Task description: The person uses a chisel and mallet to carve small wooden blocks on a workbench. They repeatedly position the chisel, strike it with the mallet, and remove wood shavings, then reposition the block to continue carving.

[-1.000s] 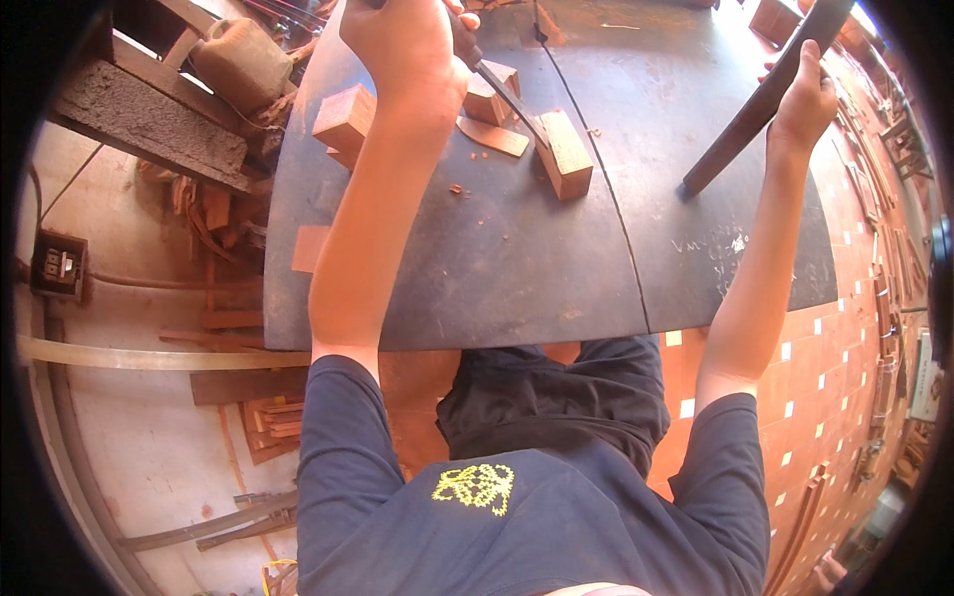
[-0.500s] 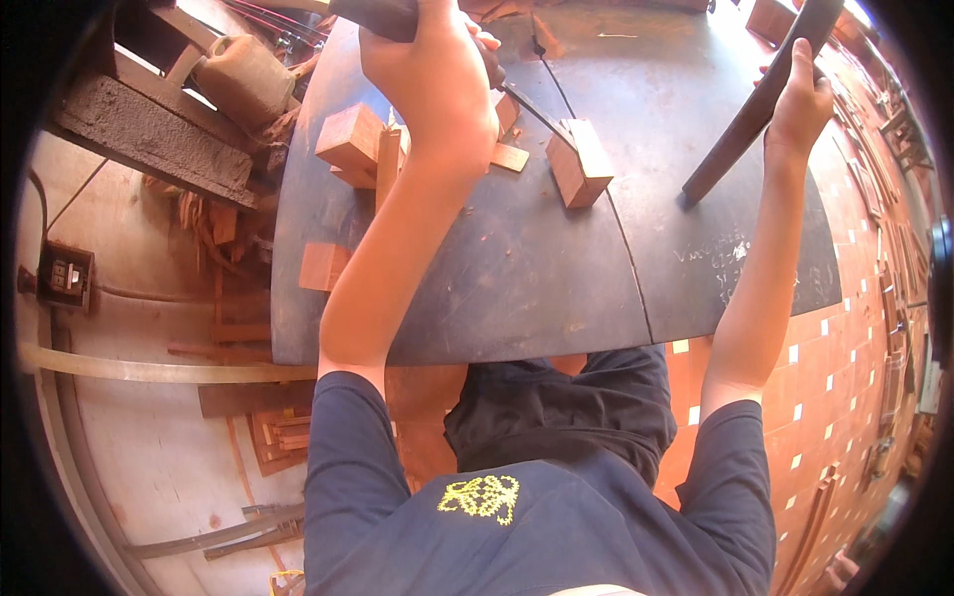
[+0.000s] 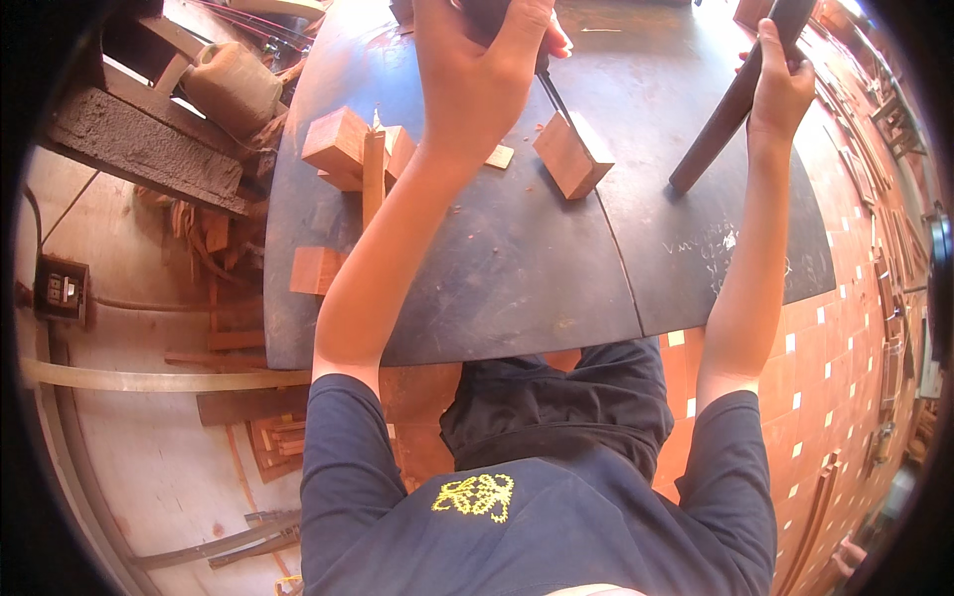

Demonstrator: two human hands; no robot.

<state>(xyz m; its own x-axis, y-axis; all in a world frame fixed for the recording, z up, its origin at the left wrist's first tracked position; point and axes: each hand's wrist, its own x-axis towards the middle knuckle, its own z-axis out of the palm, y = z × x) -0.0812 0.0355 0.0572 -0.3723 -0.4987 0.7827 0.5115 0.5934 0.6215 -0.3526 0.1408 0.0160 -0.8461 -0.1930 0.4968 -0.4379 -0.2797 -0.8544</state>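
The block (image 3: pixel 570 162), reddish brown and square-edged, sits aslant on the dark table (image 3: pixel 517 298), its near corner by the seam (image 3: pixel 618 243), while the left hand (image 3: pixel 487 74) is closed round a chisel (image 3: pixel 555 94) whose narrow blade reaches the block's far side. A stretch of tabletop lies between block and near edge, more lies right of the seam, and there the right hand (image 3: pixel 780 94) grips a dark bar (image 3: pixel 717 129), slanting well apart from the block. The picture's top edge cuts off the chisel's handle and the bar's upper end, the left hand hides some of the grip, and whether the blade bites into the wood is hard to make out.
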